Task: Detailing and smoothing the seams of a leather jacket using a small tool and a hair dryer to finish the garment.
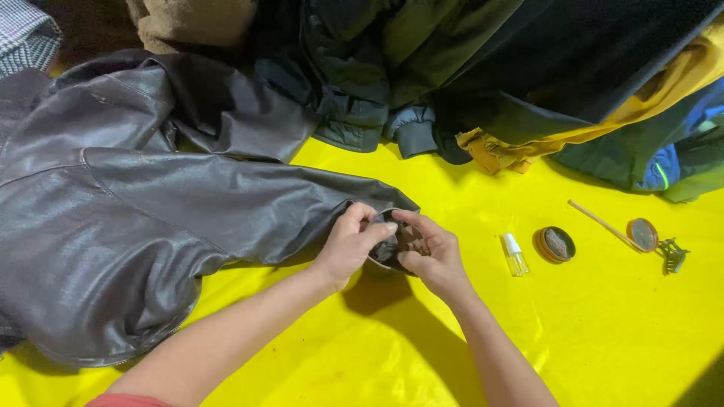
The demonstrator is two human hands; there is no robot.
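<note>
Pinching the cuff [388, 245] of the dark brown leather jacket [113, 226], your left hand [348, 245] grips its near-left edge while your right hand [431, 252] hooks fingers into the opening; both are clenched on the leather. The jacket sprawls left, sleeve running right to the cuff at centre. Risk: pulling hard could crease or scuff the leather, and a right elbow swing might topple the small spray bottle [514, 255] or open polish tin [555, 244] just right. Glossy yellow sheet [603, 339] underneath, likely slippery; heaped coats [452, 68] crowd the far edge.
</note>
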